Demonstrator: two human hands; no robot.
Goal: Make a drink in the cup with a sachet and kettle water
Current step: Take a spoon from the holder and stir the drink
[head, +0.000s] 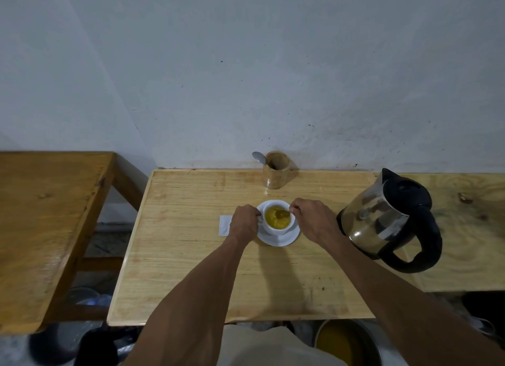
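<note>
The white cup point(277, 218) stood on a white saucer point(278, 236) near the middle of the pale wooden table point(191, 256), filled with a yellowish drink. The left hand point(244, 223) was closed at the cup's nine o'clock side, fingers pinched on what looked like its handle. The right hand point(311, 218) was closed at the cup's three o'clock side, fingertips pinching the end of a spoon point(282, 212) whose bowl sat in the liquid. A white sachet point(224, 225) lay flat on the table at nine o'clock from the cup, partly hidden by the left hand; whether it was torn open could not be told. The steel kettle point(388, 221) with a black lid and handle stood at three o'clock from the cup, apart from the saucer. At twelve o'clock, by the wall, a wooden holder point(276, 173) held a second spoon point(259, 157). A darker wooden bench point(46, 215) stood at nine o'clock
</note>
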